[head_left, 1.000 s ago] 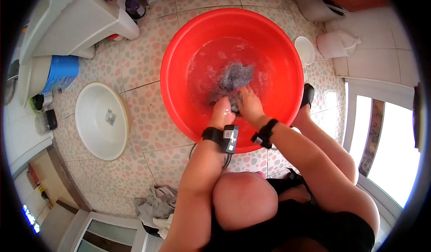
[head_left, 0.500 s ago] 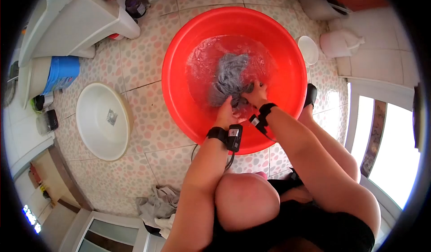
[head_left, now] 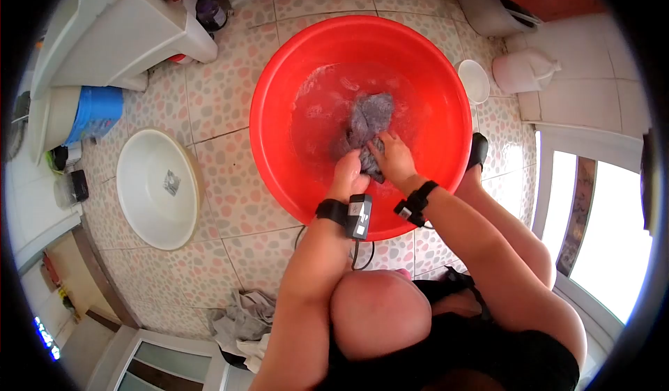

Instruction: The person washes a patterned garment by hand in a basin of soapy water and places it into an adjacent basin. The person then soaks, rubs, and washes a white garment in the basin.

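A wet grey cloth (head_left: 371,116) lies bunched in soapy water inside a large red basin (head_left: 279,63). My left hand (head_left: 348,173) grips its near left side, thumb toward the cloth, with the fingers partly hidden. On the near right side, my right hand (head_left: 394,159) is closed over the cloth, fingers pressing into the folds. Both hands are close together near the basin's front. The far end of the cloth trails in the water. Black straps with small devices sit on both wrists.
A white basin (head_left: 125,196) stands on the tiled floor to the left. A small white bowl (head_left: 474,82) and a white jug (head_left: 523,70) are beyond the red basin's right rim. A pile of grey clothes (head_left: 244,321) lies by my left arm.
The cloth has been gathered into a smaller bundle and shifted slightly right. My right hand has turned, its back now facing up over the cloth. My left hand has barely moved.
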A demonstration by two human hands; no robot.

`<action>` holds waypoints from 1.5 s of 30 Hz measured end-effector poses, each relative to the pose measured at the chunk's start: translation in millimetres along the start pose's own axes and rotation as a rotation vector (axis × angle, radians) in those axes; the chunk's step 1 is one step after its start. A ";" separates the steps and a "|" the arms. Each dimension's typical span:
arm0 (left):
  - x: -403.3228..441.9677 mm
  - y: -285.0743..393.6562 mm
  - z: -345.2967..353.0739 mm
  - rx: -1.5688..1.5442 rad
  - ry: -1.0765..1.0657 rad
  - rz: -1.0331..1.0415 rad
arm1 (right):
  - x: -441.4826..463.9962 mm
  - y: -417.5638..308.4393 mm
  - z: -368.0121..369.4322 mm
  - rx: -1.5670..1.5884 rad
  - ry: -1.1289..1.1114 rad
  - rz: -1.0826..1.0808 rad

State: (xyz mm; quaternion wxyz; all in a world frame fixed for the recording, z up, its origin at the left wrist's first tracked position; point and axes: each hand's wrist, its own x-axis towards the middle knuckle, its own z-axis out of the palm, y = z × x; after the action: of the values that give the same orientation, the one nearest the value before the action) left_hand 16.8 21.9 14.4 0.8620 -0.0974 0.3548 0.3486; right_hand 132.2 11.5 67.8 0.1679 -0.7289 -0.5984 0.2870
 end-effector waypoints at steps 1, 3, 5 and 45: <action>-8.9 1.8 12.9 0.004 -0.001 0.001 | 8.5 6.0 -2.8 -0.160 -0.017 0.053; -28.3 2.6 29.5 0.041 0.319 0.168 | 18.0 14.6 -9.5 -0.244 -0.052 0.092; -21.0 1.0 17.9 0.119 0.303 0.196 | 25.6 17.0 -15.2 -0.337 -0.087 0.128; -16.2 1.6 0.6 0.195 0.359 -0.046 | 12.5 -1.2 10.5 -0.439 -0.352 -0.336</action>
State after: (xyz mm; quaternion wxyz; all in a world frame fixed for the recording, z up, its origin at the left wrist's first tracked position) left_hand 7.9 14.8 26.0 0.7981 -0.0818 0.5324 0.2700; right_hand 126.3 22.9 57.6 -0.0540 -0.5780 -0.7778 0.2410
